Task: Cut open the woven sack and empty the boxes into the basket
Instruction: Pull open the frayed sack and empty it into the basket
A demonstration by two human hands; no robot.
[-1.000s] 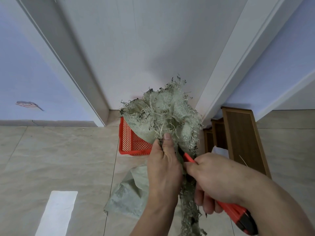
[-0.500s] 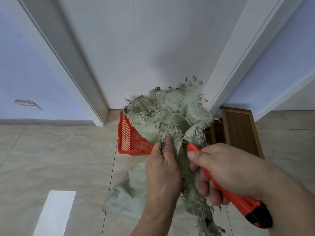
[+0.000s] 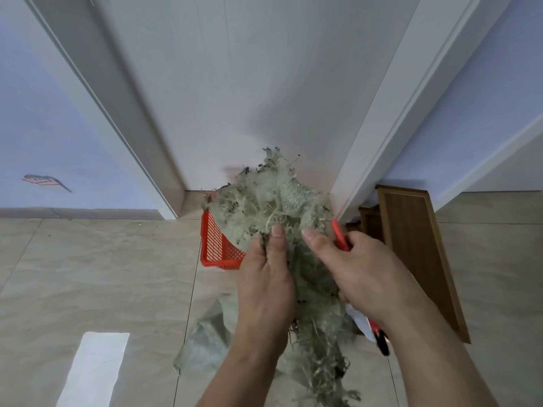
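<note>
The pale green woven sack (image 3: 273, 201) hangs in front of me, its top frayed into loose strands. My left hand (image 3: 266, 277) grips the gathered neck of the sack from the left. My right hand (image 3: 361, 274) holds a red utility knife (image 3: 340, 236), and its thumb presses on the sack beside my left thumb. The knife's black end (image 3: 382, 343) pokes out below my right wrist. A red plastic basket (image 3: 217, 248) stands on the floor behind the sack, mostly hidden by it. No boxes show.
A white door (image 3: 249, 92) stands closed straight ahead. Brown wooden panels (image 3: 417, 251) lean at the right. The sack's lower part (image 3: 202, 342) lies on the beige tiled floor. A white paper sheet (image 3: 94, 368) lies at lower left.
My right hand has moved up and left, so its thumb now presses on the sack next to my left thumb. The frayed top has shifted slightly.
</note>
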